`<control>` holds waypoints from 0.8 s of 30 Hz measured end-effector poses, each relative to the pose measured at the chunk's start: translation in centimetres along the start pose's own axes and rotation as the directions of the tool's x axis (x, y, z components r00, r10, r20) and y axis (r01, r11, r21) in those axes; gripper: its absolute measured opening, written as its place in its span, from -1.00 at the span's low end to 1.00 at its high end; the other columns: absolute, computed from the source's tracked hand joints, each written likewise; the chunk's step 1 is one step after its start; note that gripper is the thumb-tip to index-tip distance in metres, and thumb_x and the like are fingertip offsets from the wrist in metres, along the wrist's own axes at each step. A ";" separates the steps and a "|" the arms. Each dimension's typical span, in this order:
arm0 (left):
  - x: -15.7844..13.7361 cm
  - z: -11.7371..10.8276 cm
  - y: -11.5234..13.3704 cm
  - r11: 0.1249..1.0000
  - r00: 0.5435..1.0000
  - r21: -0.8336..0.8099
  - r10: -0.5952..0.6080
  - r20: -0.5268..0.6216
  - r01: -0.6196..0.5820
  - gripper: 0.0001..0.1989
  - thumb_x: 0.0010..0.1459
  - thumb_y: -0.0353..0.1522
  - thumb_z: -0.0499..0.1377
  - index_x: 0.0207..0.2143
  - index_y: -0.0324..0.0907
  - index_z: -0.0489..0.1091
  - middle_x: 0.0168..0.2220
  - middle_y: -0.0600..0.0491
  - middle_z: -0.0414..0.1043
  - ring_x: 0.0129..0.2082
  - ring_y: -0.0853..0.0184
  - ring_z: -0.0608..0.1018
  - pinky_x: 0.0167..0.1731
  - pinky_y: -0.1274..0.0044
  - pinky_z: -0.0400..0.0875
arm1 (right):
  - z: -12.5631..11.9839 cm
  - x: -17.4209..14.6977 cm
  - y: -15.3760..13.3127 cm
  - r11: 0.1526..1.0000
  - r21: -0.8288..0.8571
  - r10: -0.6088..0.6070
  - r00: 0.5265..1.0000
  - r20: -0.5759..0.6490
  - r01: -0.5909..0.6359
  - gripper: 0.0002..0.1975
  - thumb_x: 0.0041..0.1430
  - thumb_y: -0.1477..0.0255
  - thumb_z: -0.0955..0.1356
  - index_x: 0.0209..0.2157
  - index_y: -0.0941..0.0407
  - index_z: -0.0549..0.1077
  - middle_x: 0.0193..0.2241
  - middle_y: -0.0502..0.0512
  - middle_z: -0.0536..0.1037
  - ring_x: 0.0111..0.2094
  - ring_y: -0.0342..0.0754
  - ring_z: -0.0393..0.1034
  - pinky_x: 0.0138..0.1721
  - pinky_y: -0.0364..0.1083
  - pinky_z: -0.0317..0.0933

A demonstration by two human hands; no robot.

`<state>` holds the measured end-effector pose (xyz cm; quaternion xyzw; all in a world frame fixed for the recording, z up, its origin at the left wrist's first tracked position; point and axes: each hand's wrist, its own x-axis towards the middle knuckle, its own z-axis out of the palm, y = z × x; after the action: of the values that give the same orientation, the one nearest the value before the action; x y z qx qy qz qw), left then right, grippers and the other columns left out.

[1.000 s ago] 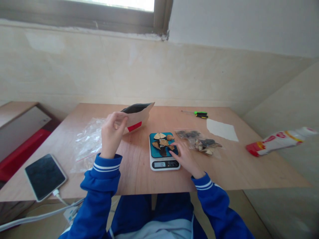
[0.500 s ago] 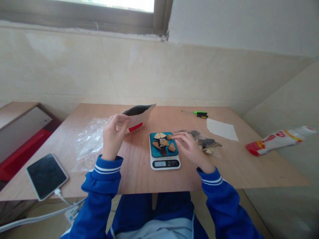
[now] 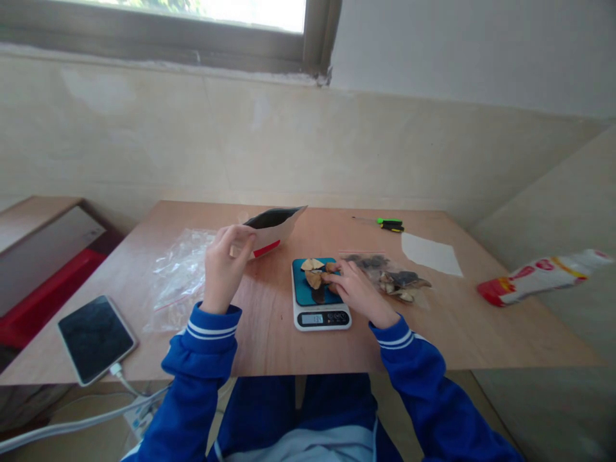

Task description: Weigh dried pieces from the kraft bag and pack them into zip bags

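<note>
My left hand pinches the near edge of a pale stand-up pouch with a red patch; its mouth gapes, dark inside, and it leans to the right. Over the right part of a white kitchen scale with a blue-green top reaches my right hand. Its fingers are curled down on brown dried slices, closing round some at the right side and partly hiding them. A cream slice and a dark piece also lie on the scale. The lit display is too small to read surely.
Right of the scale lies a clear bag of dark and pale dried pieces. Behind it are two screwdrivers and white paper. A bottle stands at the right. Left are crumpled clear bags and a cabled phone-like device.
My right hand has moved left from the scale's right edge onto the slices, now covering some of them. My left hand still holds the pouch. The view has shifted slightly.
</note>
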<state>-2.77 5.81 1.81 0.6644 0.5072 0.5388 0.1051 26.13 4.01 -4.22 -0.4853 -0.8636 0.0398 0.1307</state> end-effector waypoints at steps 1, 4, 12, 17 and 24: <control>0.0 0.0 0.0 1.000 1.000 0.001 0.001 -0.001 -0.001 -0.91 0.22 -0.38 0.13 -0.26 -0.11 0.43 -0.24 0.06 0.48 -0.22 0.33 0.53 -0.17 0.45 0.38 | -0.1 -0.1 0.1 1.000 0.001 0.008 1.000 0.003 -0.008 -0.66 0.24 0.59 0.25 -0.05 0.09 0.54 -0.08 0.25 0.41 -0.07 0.13 0.26 0.00 0.11 0.22; 0.0 0.1 0.0 1.000 1.000 0.007 0.005 -0.006 -0.004 -0.91 0.22 -0.39 0.13 -0.26 -0.11 0.43 -0.25 0.06 0.48 -0.22 0.33 0.52 -0.16 0.45 0.38 | -0.2 -0.3 0.4 1.000 0.020 0.021 1.000 -0.003 -0.021 -0.61 0.25 0.62 0.20 -0.03 0.08 0.54 -0.08 0.25 0.41 -0.05 0.11 0.26 0.01 0.09 0.21; 0.0 0.0 0.1 1.000 1.000 0.010 -0.005 -0.005 0.005 -0.92 0.22 -0.37 0.13 -0.27 -0.11 0.42 -0.25 0.06 0.48 -0.23 0.32 0.53 -0.18 0.45 0.39 | 0.5 0.5 -0.2 0.995 0.103 -0.015 1.000 0.001 0.015 -0.60 0.24 0.64 0.21 -0.05 0.05 0.55 -0.13 0.21 0.41 -0.07 0.07 0.26 -0.01 0.06 0.18; -0.1 -0.2 0.2 1.000 1.000 0.005 0.006 0.012 -0.006 -0.91 0.23 -0.37 0.13 -0.25 -0.11 0.43 -0.25 0.06 0.48 -0.21 0.32 0.53 -0.16 0.45 0.38 | 0.4 0.5 0.2 0.995 0.080 0.060 0.997 -0.042 -0.056 -0.59 0.21 0.66 0.20 -0.07 0.08 0.54 -0.14 0.21 0.42 -0.10 0.07 0.25 -0.03 0.04 0.17; -0.1 0.1 0.1 1.000 1.000 0.026 0.003 -0.002 -0.003 -0.92 0.22 -0.38 0.13 -0.26 -0.11 0.43 -0.26 0.06 0.48 -0.24 0.33 0.52 -0.20 0.46 0.38 | 0.4 0.6 1.0 0.992 -0.021 0.123 0.990 -0.074 -0.125 -0.75 0.29 0.44 0.25 -0.12 0.09 0.54 -0.17 0.22 0.42 -0.12 0.09 0.25 -0.07 0.03 0.17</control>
<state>-2.64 5.71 1.81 0.6657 0.5133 0.5331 0.0953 26.54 5.10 -4.70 -0.5409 -0.8268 0.0189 0.1530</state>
